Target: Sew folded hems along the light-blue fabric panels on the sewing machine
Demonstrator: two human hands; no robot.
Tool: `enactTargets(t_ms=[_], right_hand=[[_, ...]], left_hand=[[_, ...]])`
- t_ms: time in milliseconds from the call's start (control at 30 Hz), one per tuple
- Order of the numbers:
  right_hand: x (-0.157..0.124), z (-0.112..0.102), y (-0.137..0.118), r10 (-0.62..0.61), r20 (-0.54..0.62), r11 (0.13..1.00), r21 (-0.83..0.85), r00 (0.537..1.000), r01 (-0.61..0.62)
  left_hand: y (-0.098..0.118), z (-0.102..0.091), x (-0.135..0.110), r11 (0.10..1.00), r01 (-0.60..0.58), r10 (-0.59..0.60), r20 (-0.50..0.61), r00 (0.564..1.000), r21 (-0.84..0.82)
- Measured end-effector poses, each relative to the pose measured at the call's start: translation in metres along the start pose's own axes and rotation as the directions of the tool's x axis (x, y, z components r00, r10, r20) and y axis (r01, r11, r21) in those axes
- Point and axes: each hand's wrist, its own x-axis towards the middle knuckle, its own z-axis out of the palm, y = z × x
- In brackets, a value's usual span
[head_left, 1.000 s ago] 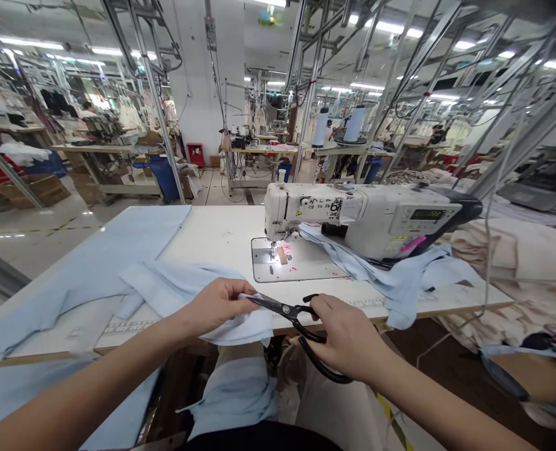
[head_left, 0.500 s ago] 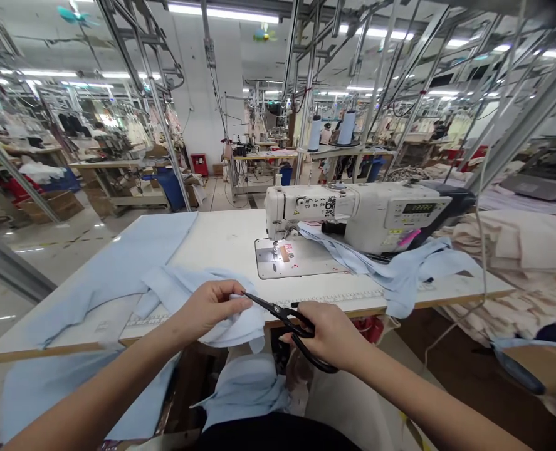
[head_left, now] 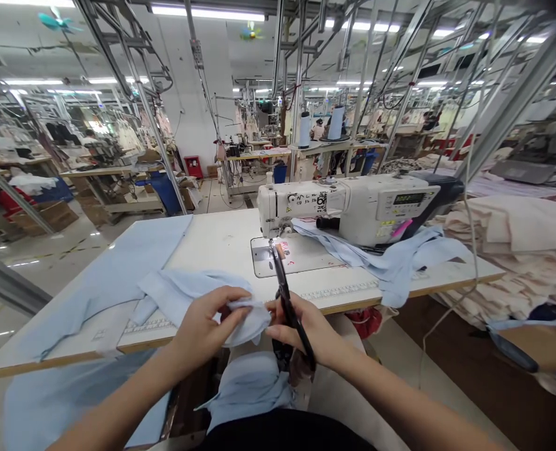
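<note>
Scissors with black handles sit in the right hand, just off the near edge of the white sewing table. The fingers are curled tight around the handle loops. The blades look closed and point up and away toward the needle plate of the sewing machine. Just beside them, the left hand pinches a small folded piece of light-blue fabric between thumb and fingertips, the other fingers bent in close. The right thumb is touching or nearly touching that same piece. The piece trails back onto the table into a crumpled blue garment part. A long blue panel lies flat along the table's left side. More blue cloth is bunched under the machine's arm. Another blue piece rests on the person's lap. Cream fabric is heaped to the right.
</note>
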Motion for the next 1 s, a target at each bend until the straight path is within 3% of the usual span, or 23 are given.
enactTargets(t_ms=[100,200,267,333,467,567,633,733,833,1000], right_hand=[[0.004,0.016,0.006,-0.042,-0.101,0.984,0.166,0.994,0.058],[0.005,0.022,0.007,-0.096,-0.177,0.974,0.186,0.98,0.129],[0.004,0.021,0.004,-0.106,-0.181,0.973,0.182,0.978,0.139],[0.003,0.019,0.002,-0.087,-0.166,0.978,0.172,0.982,0.116],[0.004,0.015,0.003,-0.036,-0.094,0.991,0.122,0.995,0.047],[-0.002,0.005,0.007,0.005,-0.067,1.0,-0.007,0.998,-0.006],[-0.01,-0.005,0.009,0.061,-0.046,0.982,-0.178,0.997,-0.069],[-0.027,-0.019,0.011,0.13,-0.042,0.869,-0.476,0.991,-0.134],[-0.039,-0.024,0.011,0.152,-0.041,0.771,-0.621,0.988,-0.144],[-0.04,-0.019,0.007,0.224,-0.017,0.749,-0.636,0.974,-0.184]], left_hand=[[-0.004,0.006,-0.012,0.979,-0.153,0.164,-0.078,0.983,0.137],[-0.006,0.009,-0.02,0.97,-0.174,0.194,-0.111,0.975,0.168],[-0.003,0.009,-0.02,0.989,-0.095,0.105,-0.088,0.991,0.11],[0.0,0.009,-0.017,0.999,0.054,-0.054,0.037,0.998,-0.003],[0.003,0.014,-0.009,0.91,0.345,-0.248,0.364,0.898,-0.229],[-0.002,0.018,-0.009,0.786,0.467,-0.307,0.401,0.863,-0.404],[-0.007,0.019,-0.012,0.706,0.514,-0.359,0.379,0.853,-0.488],[-0.013,0.019,-0.015,0.627,0.545,-0.437,0.327,0.838,-0.557],[-0.017,0.02,-0.016,0.604,0.539,-0.475,0.278,0.835,-0.587],[-0.014,0.024,-0.014,0.663,0.536,-0.454,0.289,0.843,-0.523]])
